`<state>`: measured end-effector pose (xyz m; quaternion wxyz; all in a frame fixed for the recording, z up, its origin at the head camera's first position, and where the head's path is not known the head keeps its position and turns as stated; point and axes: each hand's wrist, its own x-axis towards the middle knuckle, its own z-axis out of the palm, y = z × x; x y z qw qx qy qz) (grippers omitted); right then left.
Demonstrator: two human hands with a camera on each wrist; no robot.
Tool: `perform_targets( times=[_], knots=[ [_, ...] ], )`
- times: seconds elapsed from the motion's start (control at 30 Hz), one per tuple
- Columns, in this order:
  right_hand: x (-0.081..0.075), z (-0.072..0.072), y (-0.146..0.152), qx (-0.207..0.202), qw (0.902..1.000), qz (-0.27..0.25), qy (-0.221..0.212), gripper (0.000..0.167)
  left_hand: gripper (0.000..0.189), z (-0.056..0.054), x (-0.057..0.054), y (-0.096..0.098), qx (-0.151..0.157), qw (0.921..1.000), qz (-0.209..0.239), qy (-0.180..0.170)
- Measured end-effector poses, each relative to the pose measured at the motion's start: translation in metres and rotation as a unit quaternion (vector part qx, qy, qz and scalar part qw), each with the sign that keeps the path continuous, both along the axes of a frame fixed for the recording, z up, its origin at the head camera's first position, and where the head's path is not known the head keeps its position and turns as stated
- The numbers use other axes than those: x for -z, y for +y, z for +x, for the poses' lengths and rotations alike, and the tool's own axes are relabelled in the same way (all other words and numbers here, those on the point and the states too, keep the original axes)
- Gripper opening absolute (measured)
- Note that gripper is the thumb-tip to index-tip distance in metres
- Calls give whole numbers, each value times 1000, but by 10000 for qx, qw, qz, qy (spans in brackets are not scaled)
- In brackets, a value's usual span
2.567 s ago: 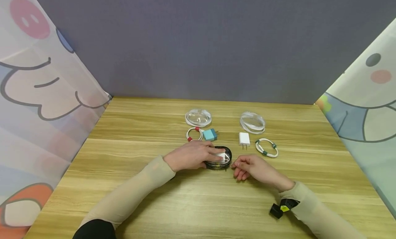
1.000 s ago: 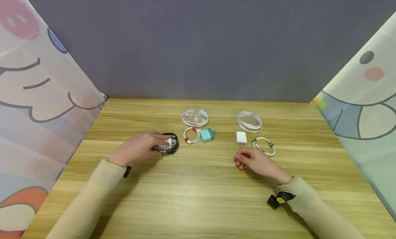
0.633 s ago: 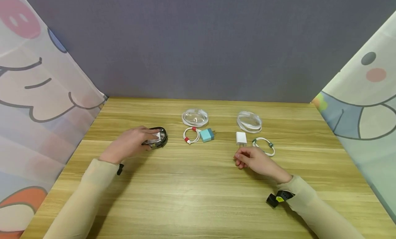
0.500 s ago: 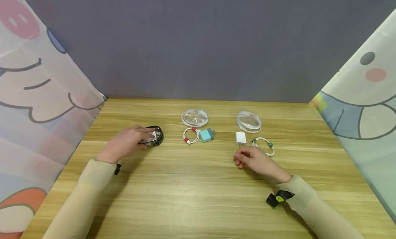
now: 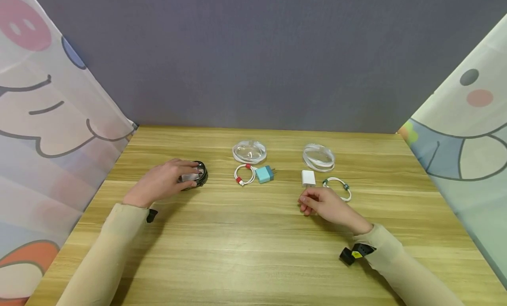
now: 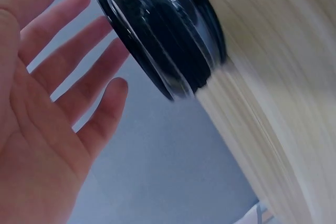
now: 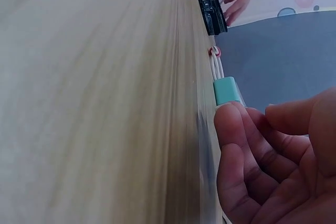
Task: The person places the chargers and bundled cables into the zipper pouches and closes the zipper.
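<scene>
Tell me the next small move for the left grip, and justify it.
Probably ease the left grip up and away from the black coil. The coil appears to rest on the table, and the left wrist view shows spread fingers, none curled round it, so lifting off should leave it lying there. Whether any fingertip touches it is hard to tell.

Beige sleeves (image 5: pixel 108 253), black wrist strap (image 5: pixel 364 249)

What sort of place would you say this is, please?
Probably a screened-off tabletop workspace: a wood-grain table, a plain grey panel behind it, and cartoon-printed sheets at both sides.
</scene>
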<state>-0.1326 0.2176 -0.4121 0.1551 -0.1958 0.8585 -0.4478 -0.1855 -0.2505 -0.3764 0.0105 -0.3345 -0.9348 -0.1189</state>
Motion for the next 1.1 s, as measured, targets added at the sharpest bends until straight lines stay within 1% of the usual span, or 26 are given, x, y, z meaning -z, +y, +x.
perform_targets(
  times=[0.13, 0.3, 0.43, 0.57, 0.73, 0.87, 1.1],
  knots=[
    [-1, 0, -1, -16, 9999, -101, -25, 18, 34, -4, 0, 10, -112, 9997, 206, -29],
    [-2, -1, -4, -55, 9998, -191, -39, 18, 29, -10, -2, 30, -30, 9991, 410, 142],
    [-5, -4, -8, -75, 9997, -211, 44, 20, 26, -18, -3, 46, 40, 9981, 596, 115],
    [-9, -7, -14, -39, 9997, -218, 107, 22, 24, -27, -5, 59, 36, 9956, 928, -145],
    [-12, -14, -23, 17, 9988, -469, 110, 22, 25, -36, -6, 74, -224, 9864, 1495, -649],
    [-14, -20, -30, 68, 9982, -546, 228, 23, 27, -46, -4, 85, -423, 9787, 1821, -849],
    [-18, -31, -44, 228, 9980, -439, 401, 21, 28, -64, 2, 101, -433, 9680, 2211, -1103]
  ],
)
